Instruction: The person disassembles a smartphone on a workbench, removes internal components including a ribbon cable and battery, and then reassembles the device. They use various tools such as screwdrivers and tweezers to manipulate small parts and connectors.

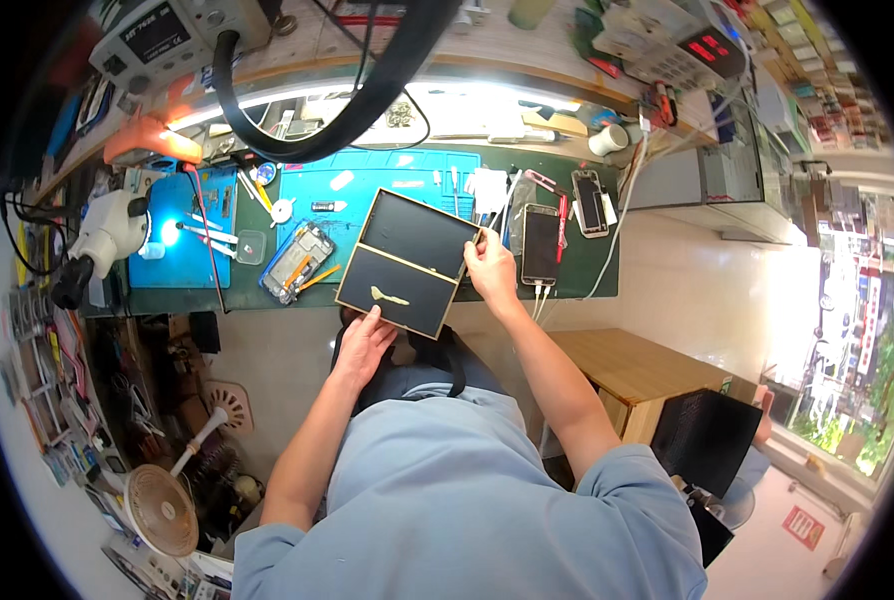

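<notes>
Both hands hold a shallow black box [412,235] with thin gold-tan edges and a bar across its middle. It is tilted over the bench's near edge. A small pale yellow-green shape [388,297] shows in its nearer half; I cannot tell whether it is a loose piece or a mark. My left hand [365,345] grips the near left edge, thumb on top. At the right edge, beside the bar, my right hand [491,268] pinches the rim. Left of the box lies an opened phone [300,262] with its inner parts and orange strips exposed.
A blue mat [317,180] covers part of the green bench [437,292]. To the right, a dark-screened phone [540,240] has white cables at its lower end, near another phone [590,203]. A microscope [107,235] stands left; a thick black arm [332,140] crosses above.
</notes>
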Action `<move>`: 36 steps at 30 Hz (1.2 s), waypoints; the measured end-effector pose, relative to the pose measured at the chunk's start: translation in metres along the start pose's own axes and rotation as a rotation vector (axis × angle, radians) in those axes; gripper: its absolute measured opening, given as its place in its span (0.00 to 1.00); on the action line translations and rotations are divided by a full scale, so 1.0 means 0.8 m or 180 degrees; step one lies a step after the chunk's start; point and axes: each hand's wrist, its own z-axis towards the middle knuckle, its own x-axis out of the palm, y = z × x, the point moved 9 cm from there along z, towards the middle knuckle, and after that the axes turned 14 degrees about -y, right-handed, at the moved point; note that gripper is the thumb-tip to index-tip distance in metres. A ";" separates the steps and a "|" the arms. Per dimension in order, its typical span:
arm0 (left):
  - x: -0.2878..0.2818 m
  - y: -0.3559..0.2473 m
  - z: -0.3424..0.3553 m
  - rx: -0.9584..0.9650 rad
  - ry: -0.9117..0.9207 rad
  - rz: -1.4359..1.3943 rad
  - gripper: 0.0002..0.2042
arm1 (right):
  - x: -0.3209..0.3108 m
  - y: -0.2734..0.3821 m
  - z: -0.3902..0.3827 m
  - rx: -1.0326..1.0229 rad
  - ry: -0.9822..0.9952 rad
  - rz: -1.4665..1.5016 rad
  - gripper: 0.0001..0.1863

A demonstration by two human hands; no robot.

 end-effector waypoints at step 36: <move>0.033 -0.060 0.018 0.0779 0.0601 0.0744 0.14 | -0.021 0.093 0.023 -0.0679 0.0210 -0.1087 0.18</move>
